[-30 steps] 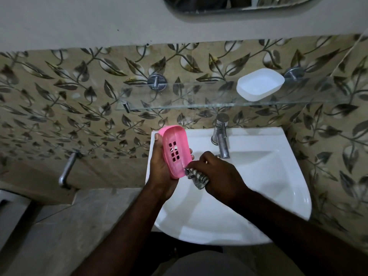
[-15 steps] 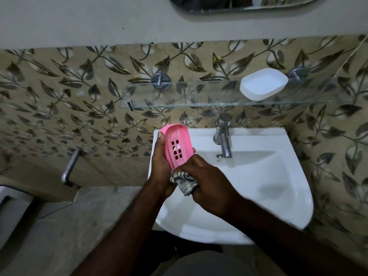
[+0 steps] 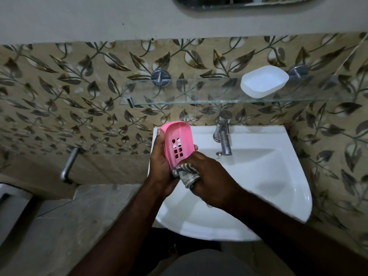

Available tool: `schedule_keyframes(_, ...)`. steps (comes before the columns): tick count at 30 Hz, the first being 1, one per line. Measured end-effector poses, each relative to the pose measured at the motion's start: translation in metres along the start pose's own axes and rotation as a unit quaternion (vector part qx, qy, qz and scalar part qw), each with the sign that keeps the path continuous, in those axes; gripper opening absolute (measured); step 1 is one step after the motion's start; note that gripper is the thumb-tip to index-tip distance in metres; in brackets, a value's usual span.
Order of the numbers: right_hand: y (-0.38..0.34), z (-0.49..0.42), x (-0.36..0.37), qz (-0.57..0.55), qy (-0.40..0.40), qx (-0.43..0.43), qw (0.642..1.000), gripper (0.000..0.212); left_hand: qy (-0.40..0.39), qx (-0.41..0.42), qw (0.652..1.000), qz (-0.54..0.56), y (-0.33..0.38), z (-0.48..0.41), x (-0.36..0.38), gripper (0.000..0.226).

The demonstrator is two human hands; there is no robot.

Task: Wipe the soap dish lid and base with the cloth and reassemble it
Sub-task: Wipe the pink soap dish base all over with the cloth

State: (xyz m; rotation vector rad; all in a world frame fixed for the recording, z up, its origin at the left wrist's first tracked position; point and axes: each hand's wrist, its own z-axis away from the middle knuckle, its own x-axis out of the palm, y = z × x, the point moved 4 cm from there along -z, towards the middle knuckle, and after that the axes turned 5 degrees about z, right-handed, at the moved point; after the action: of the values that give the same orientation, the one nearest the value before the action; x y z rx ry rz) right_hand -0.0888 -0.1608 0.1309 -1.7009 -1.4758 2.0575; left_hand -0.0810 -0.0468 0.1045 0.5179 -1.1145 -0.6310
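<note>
My left hand [image 3: 159, 160] grips a pink soap dish base [image 3: 177, 143] with drain holes, held upright on its long edge over the left rim of the sink. My right hand [image 3: 211, 180] is closed on a patterned grey-and-white cloth [image 3: 186, 174] and presses it against the lower end of the pink base. The white soap dish lid [image 3: 264, 81] lies open side up on the glass shelf [image 3: 199, 96], apart from both hands.
A white wash basin [image 3: 268, 186] sits below my hands, with a metal tap [image 3: 224, 136] at its back edge. Leaf-patterned tiles cover the wall. A metal handle [image 3: 68, 166] sticks out at the left. A mirror edge [image 3: 239, 3] shows at the top.
My right hand slid the cloth from the right side of the pink base down to its lower end. The base stayed upright in my left hand.
</note>
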Motion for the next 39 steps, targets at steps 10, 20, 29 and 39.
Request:
schedule_keyframes(10,-0.002,0.007,0.000,0.020,-0.031,0.018,0.999,0.027,0.017,-0.005,1.000,-0.015,-0.012,0.006,0.000,0.059)
schedule_keyframes(20,0.002,0.001,-0.004,0.116,-0.030,0.057,0.991,0.015,0.012,-0.001,0.999,-0.032,-0.014,0.002,0.003,0.059)
schedule_keyframes(29,0.025,0.008,-0.005,0.253,-0.069,0.013,0.965,0.034,0.016,-0.038,0.996,-0.082,-0.019,0.003,-0.003,0.071)
schedule_keyframes(39,0.015,0.011,0.009,0.151,0.038,0.086,0.984,0.013,0.022,-0.055,0.997,-0.041,-0.014,-0.005,-0.006,0.073)
